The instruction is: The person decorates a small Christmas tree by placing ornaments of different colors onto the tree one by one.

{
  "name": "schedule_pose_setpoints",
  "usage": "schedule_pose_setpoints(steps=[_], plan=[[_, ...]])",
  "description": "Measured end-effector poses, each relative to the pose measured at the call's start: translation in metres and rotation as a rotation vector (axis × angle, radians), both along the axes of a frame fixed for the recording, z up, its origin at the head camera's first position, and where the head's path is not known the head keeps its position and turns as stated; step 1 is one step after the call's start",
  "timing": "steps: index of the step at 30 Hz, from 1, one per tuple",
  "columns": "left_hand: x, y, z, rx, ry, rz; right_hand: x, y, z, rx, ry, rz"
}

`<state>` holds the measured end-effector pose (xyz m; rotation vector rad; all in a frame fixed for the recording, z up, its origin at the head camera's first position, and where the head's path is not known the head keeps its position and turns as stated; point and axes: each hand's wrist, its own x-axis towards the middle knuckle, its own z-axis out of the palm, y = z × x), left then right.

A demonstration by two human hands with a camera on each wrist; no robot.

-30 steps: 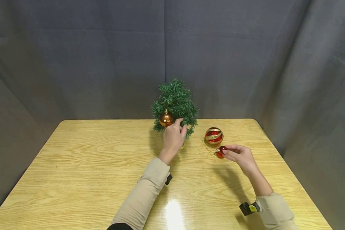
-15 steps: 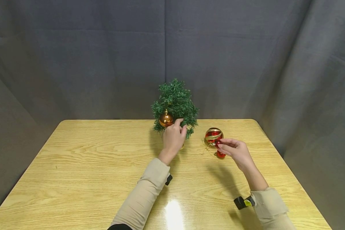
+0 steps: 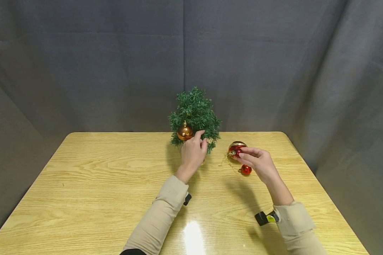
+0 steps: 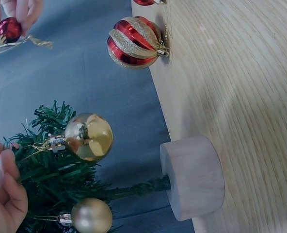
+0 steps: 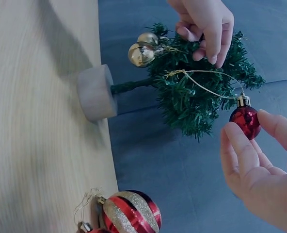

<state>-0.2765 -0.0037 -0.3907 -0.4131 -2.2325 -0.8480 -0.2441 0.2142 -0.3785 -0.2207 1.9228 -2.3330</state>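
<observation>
A small green artificial Christmas tree stands near the table's back edge on a round wooden base. My left hand is at its front, thumb and finger pinching a branch tip. My right hand holds a small shiny red bauble by its ball between thumb and fingers, its gold string loop hanging free toward the tree. A copper-gold bauble hangs on the tree's front left. In the left wrist view, a shiny gold bauble and a matte gold one hang from lower branches.
Right of the tree, a large red-and-gold striped bauble lies on the wooden table, partly behind the held bauble. Nearer the front lies another small red bauble. Behind the table hangs a grey curtain.
My right hand has lifted the small red bauble from beside the other small one and carried it left and up, in front of the striped bauble. The left hand stays in place.
</observation>
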Motion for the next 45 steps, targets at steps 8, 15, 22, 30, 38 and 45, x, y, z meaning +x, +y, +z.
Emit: schedule_pose_setpoints(steps=[8, 15, 22, 30, 38, 45], plan=[[0.002, 0.001, -0.001, 0.024, 0.031, -0.014, -0.004, -0.008, 0.004, -0.058, 0.02, 0.008], [0.004, 0.002, -0.003, 0.032, 0.051, -0.038, -0.007, -0.013, 0.006, -0.139, 0.049, 0.026], [0.008, 0.004, -0.003, 0.058, 0.035, -0.086, -0.007, -0.014, 0.005, -0.134, 0.058, 0.034], [0.013, 0.009, 0.001, 0.101, 0.002, -0.186, -0.008, -0.018, 0.005, -0.114, 0.09, 0.03], [0.013, 0.012, 0.001, 0.154, -0.011, -0.314, -0.009, -0.023, 0.008, -0.126, 0.082, 0.033], [0.017, 0.014, 0.003, 0.108, -0.113, -0.423, -0.008, -0.028, 0.01, -0.152, 0.069, 0.035]])
